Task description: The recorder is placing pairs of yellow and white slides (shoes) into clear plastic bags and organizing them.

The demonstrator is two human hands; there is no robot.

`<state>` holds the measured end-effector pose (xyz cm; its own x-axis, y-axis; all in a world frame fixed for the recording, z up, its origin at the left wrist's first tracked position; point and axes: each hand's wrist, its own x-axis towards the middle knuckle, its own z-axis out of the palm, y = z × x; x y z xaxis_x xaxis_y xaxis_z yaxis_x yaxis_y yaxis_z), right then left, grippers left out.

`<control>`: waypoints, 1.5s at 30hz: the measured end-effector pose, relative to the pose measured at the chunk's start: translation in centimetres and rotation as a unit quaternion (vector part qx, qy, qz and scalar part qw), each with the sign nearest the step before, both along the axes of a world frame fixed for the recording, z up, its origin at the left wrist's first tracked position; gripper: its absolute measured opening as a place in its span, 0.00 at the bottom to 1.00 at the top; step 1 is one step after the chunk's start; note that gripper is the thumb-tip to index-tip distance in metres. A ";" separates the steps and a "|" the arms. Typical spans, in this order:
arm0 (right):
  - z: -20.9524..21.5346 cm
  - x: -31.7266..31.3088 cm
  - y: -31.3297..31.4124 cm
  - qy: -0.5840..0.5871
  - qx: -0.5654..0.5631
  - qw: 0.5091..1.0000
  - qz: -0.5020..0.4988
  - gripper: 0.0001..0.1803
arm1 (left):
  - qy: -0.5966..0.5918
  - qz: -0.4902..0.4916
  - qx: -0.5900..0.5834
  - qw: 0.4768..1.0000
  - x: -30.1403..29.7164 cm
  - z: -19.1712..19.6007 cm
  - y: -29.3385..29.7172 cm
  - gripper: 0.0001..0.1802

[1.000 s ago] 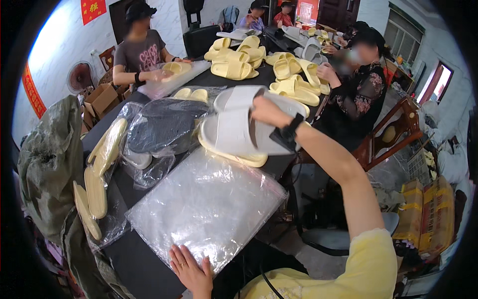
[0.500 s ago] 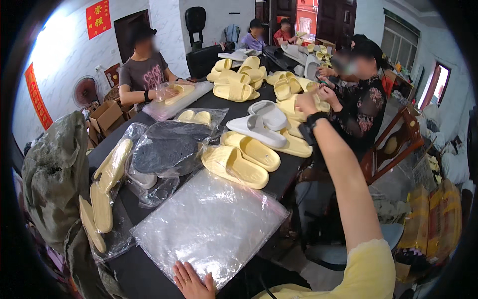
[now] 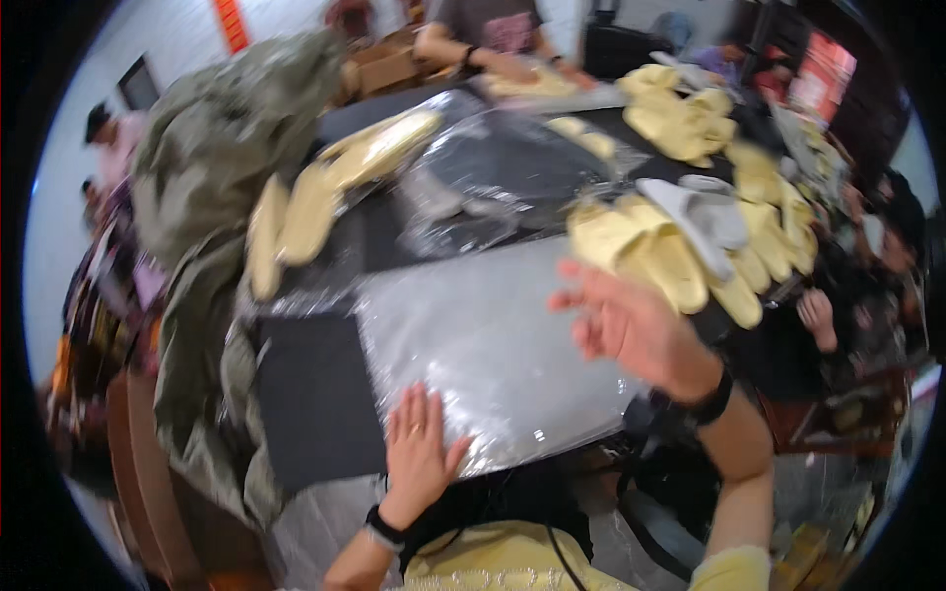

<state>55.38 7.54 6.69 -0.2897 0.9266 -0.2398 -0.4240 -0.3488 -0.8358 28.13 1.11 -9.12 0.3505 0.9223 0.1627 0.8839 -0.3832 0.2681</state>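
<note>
A stack of clear plastic bags (image 3: 473, 325) lies flat on the dark tabletop in front of me. My left hand (image 3: 419, 448) rests palm down on its near left edge, fingers stretched out, with a ring on one finger. Above the stack's right side hovers my right hand (image 3: 631, 330), blurred, its fingers apart and slightly curled, holding nothing visible. Just beyond it, a pair of yellow slippers (image 3: 631, 241) sits beside white-grey slippers (image 3: 690, 222). Bagged dark slippers (image 3: 512, 158) lie past the far edge of the stack, and more yellow slippers (image 3: 310, 212) are at the left.
An olive-green cloth (image 3: 222, 167) drapes over the table's left side. Yellow slippers (image 3: 680, 113) are heaped at the far right. Across the table a person in a dark shirt (image 3: 493, 30) handles a slipper; another person (image 3: 887, 246) sits at the right. A cardboard box (image 3: 386, 67) stands behind.
My view has swung left and downward. My right hand has come back from the slipper pile at the right to above the plastic bags. My left hand still lies on the bags.
</note>
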 end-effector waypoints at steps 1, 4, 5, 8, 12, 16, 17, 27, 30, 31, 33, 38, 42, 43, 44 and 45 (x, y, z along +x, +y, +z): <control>-1.5 -1.9 -0.9 0.031 -0.048 0.997 0.050 0.24 | -0.005 -0.005 0.016 1.000 0.2 0.2 0.0 0.39; -5.9 -5.4 -2.3 0.134 -0.187 0.967 0.108 0.22 | -0.001 0.001 0.018 1.000 0.1 0.0 -0.2 0.39; -6.9 -5.9 -2.5 0.170 -0.219 0.957 0.085 0.23 | -0.002 0.007 0.014 1.000 -0.1 -0.2 -0.4 0.39; -10.5 -5.4 -3.1 0.288 -0.237 0.927 0.027 0.23 | 0.003 0.032 0.010 0.999 -0.4 -0.1 -1.0 0.38; -14.6 -5.5 -1.7 0.367 -0.210 0.902 -0.085 0.23 | -0.144 -0.005 -0.076 0.987 -1.8 1.1 -1.1 0.34; -16.9 -6.6 -0.5 0.283 -0.182 0.935 -0.109 0.24 | -0.270 -0.015 -0.124 0.955 -8.4 9.1 3.7 0.33; -16.1 -5.6 -0.8 0.293 -0.166 0.934 -0.116 0.24 | -0.221 0.004 -0.069 0.973 -8.7 11.5 5.8 0.32; -20.0 -6.1 -1.5 0.396 -0.062 0.915 -0.037 0.31 | 0.129 0.062 0.131 0.981 -19.7 2.1 25.3 0.55; -18.9 -6.0 -1.7 0.388 -0.073 0.918 -0.037 0.32 | 0.190 0.116 0.135 0.965 -19.7 2.3 26.6 0.51; -18.6 -5.9 -1.5 0.375 -0.081 0.923 -0.039 0.32 | 0.186 0.135 0.119 0.966 -19.1 2.7 27.3 0.47; -18.4 -6.1 -1.6 0.401 -0.056 0.913 -0.047 0.31 | 0.271 0.098 0.194 0.938 -23.4 1.2 30.3 0.35; -18.7 -5.4 -1.4 0.416 -0.017 0.909 -0.011 0.27 | -0.479 0.090 0.016 0.873 -26.2 5.3 36.5 0.22; -18.3 -6.3 -1.1 0.429 -0.031 0.902 0.041 0.26 | -0.261 0.114 0.040 0.958 -38.0 9.6 35.2 0.25; -18.7 -6.3 -0.8 0.403 -0.035 0.915 0.013 0.25 | -0.296 0.072 0.012 0.953 -35.0 7.4 34.4 0.25; -19.3 -5.8 -0.9 0.380 -0.038 0.924 -0.024 0.24 | -0.324 0.021 -0.021 0.945 -26.6 7.6 31.8 0.25; -19.6 -6.0 -0.9 0.383 -0.040 0.923 -0.013 0.24 | -0.348 -0.009 -0.038 0.937 -20.6 9.0 27.4 0.25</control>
